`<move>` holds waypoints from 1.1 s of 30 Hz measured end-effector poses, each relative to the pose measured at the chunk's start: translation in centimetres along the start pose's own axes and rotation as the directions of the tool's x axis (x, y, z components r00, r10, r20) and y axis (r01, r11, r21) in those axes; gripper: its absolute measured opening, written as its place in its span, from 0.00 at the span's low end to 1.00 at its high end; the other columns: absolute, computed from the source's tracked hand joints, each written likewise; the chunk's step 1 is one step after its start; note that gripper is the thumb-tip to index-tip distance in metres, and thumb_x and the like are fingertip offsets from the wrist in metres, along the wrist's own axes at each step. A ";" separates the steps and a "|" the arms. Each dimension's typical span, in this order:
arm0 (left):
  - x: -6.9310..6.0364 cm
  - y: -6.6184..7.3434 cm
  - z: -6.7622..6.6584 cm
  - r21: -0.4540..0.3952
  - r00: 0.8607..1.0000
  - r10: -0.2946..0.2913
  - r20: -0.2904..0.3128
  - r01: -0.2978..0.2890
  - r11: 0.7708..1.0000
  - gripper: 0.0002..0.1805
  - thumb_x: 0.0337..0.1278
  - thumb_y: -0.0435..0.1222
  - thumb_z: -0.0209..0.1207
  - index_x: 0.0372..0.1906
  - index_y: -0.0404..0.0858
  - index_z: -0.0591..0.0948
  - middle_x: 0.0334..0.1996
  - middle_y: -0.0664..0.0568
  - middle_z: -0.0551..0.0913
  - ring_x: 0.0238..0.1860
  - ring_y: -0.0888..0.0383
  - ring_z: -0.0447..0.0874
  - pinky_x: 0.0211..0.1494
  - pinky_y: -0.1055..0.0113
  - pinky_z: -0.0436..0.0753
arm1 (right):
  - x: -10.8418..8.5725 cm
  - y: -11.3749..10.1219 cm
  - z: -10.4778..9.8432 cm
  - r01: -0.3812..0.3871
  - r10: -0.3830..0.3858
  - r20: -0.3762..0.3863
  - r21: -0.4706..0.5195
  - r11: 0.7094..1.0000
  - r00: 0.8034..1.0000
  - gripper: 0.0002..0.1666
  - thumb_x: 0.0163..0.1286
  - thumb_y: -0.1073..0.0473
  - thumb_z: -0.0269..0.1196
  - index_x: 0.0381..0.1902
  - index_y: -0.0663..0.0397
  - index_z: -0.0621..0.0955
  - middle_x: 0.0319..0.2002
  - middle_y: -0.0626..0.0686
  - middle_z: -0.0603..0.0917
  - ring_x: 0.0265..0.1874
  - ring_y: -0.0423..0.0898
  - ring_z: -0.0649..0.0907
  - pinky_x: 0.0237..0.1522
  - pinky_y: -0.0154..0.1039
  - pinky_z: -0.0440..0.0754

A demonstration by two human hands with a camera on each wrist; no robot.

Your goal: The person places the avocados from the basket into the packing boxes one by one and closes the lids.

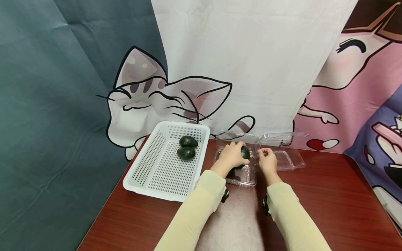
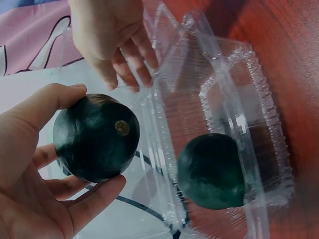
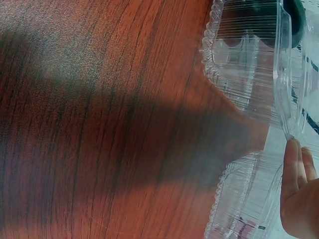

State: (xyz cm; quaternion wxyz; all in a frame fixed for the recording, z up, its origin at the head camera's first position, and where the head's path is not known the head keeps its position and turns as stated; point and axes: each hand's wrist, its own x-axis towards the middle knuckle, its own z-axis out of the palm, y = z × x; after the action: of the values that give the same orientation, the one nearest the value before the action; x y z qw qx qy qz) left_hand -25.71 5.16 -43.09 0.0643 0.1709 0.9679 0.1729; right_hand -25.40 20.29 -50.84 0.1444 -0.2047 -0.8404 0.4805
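Observation:
My left hand holds a dark green avocado, thumb on one side and fingers on the other, above a clear plastic clamshell box with its lid up. Inside that box lies another avocado, seen through the plastic in the left wrist view. At the box's right side is my right hand. Its fairly straight fingers touch the corner of the box's rim in the right wrist view, with no avocado in them.
A white perforated basket stands left of the box, with two avocados near its right wall. Another clear clamshell box, lid raised, sits at the right. Behind the reddish wooden table hangs a printed cloth.

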 end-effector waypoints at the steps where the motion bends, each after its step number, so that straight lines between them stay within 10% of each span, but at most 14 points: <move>1: 0.0 0.0 0.2 -0.005 1.000 -0.002 0.001 0.002 1.000 0.35 0.43 0.55 0.65 0.61 0.54 0.70 0.50 0.51 0.74 0.45 0.53 0.73 0.42 0.62 0.75 | 0.0 0.0 0.0 0.000 0.000 0.000 -0.002 1.000 1.000 0.11 0.70 0.57 0.54 0.40 0.61 0.75 0.38 0.63 0.80 0.38 0.56 0.78 0.41 0.47 0.71; 33: 0.2 0.0 2.9 -0.048 0.998 -0.054 0.016 0.054 0.997 0.37 0.43 0.54 0.67 0.62 0.54 0.69 0.52 0.53 0.74 0.50 0.53 0.72 0.45 0.61 0.75 | 0.0 0.1 0.1 -0.002 0.002 0.001 -0.010 1.000 1.000 0.11 0.70 0.57 0.54 0.41 0.61 0.75 0.39 0.63 0.80 0.38 0.56 0.78 0.41 0.47 0.71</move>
State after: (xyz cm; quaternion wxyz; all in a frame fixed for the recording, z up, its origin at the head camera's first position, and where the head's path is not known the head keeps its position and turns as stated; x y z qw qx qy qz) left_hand -25.34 6.09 -45.83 0.0801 0.1443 0.9671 0.1935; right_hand -25.45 20.29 -50.94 0.1426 -0.2059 -0.8427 0.4766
